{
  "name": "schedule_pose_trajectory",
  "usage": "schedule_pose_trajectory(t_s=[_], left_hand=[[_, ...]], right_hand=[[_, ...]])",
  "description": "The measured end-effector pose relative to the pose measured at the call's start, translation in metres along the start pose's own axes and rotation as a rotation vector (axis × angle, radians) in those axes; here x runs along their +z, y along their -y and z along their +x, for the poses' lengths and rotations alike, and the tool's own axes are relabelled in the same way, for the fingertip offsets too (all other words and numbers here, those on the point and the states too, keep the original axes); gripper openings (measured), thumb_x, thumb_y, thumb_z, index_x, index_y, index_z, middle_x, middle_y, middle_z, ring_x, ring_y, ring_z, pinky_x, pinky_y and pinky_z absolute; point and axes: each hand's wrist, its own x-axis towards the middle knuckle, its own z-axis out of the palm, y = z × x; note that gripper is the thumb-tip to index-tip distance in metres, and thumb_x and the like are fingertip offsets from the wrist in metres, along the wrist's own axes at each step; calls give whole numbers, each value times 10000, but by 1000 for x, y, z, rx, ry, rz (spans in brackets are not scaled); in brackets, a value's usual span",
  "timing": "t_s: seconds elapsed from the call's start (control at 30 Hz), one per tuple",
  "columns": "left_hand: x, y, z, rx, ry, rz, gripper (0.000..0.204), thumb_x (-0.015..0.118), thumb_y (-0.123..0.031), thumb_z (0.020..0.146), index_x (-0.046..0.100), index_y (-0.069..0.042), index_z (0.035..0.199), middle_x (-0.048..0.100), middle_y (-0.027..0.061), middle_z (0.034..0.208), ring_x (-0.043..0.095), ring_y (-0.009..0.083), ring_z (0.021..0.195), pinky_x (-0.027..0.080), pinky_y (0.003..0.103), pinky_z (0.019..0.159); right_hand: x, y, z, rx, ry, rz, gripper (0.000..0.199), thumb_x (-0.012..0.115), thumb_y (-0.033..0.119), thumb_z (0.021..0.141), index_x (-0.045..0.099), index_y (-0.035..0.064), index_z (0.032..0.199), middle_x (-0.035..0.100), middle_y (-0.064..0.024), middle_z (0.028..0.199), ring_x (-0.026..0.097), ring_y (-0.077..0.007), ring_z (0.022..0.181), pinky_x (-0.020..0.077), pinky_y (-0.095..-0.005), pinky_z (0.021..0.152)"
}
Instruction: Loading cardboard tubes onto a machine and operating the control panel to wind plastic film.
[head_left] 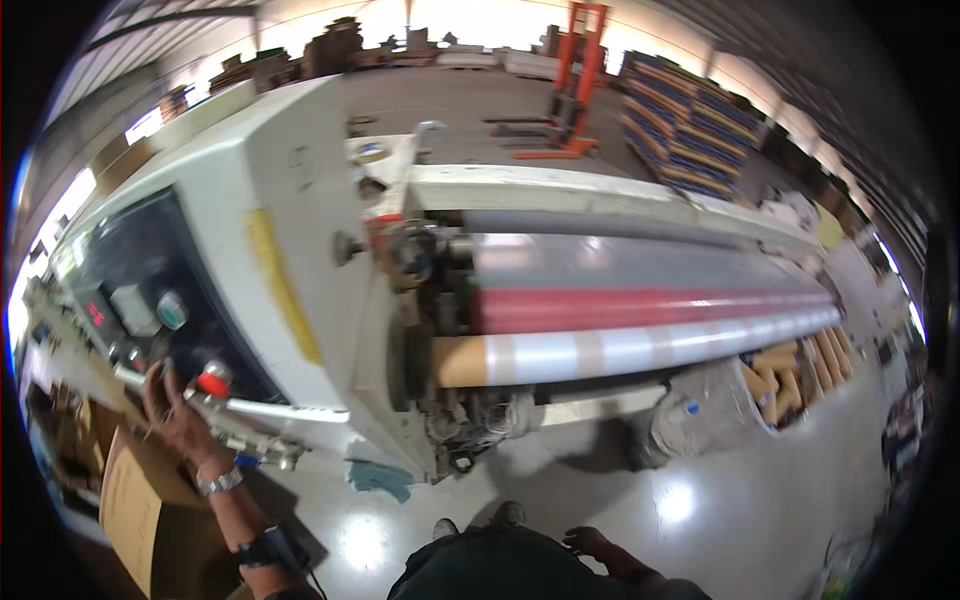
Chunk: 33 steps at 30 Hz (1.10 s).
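My left hand (pixel 180 425) is raised to the dark control panel (pixel 140 270) on the white machine cabinet. Its fingers are stretched out and apart, the tips at a small dark knob (pixel 158 348) on the panel's lower edge; blur hides whether they touch. Nearby on the panel are a red button (pixel 214 380) and a green-lit round button (pixel 172 310). My right hand (pixel 590 543) hangs beside my body over the floor, fingers loosely apart, holding nothing visible. Right of the cabinet, a white film roll (pixel 640 347) with a brown end lies below a red roller (pixel 640 308).
A cardboard box (pixel 135 505) stands beneath my left forearm. A teal cloth or glove (pixel 378 480) hangs at the cabinet's base. Brown cardboard tubes (pixel 780 385) fill a container under the rollers' right end. Beyond the machine stand an orange lift stacker (pixel 575 90) and stacked boards (pixel 690 120).
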Motion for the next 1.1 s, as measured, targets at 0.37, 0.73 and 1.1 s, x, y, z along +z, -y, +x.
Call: schedule_pose_trajectory(t_s=[0.37, 0.73, 1.1], left_hand=[[-9, 29, 1, 198, 61, -14, 251, 552, -50, 1013, 587, 26, 1250, 620, 85, 1210, 581, 143, 1082, 472, 270, 962], [-1, 28, 0, 83, 44, -102, 295, 580, -65, 1003, 557, 7, 1288, 606, 72, 1198, 582, 136, 1042, 490, 261, 898], [1, 29, -1, 59, 24, -105, 295, 593, -104, 1006, 549, 2, 1277, 589, 71, 1176, 573, 136, 1024, 487, 268, 897]], right_hand=[[26, 3, -21, 55, -140, -299, 401, 631, 170, 938, 599, 20, 1308, 704, -88, 1122, 708, -181, 910, 586, -314, 803], [12, -7, -8, -24, -57, -139, 531, 684, 230, 912, 538, -43, 1343, 705, -126, 1088, 719, -205, 921, 592, -338, 761], [13, -22, -7, -108, -11, -296, 576, 734, 223, 878, 535, -52, 1344, 717, -149, 1024, 709, -212, 906, 584, -343, 766]])
